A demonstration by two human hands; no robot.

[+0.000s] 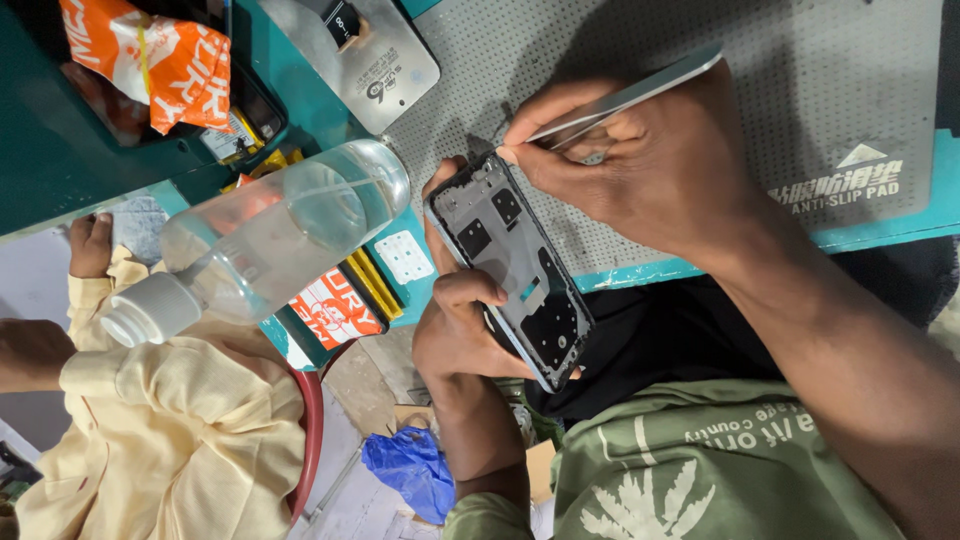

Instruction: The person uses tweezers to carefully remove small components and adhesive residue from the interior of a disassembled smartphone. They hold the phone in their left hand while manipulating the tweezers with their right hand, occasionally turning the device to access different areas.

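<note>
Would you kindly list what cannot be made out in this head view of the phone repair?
- Tweezers tips: hidden behind the right hand fingertips at the phone frame.
- Phone frame lower corner and left edge: covered by the left hand.
- Clear bottle: it blocks the packets behind it.
- Other person in a cream sleeve: cut off by the left edge.
- Grey mat: cut off at the top edge.
</note>
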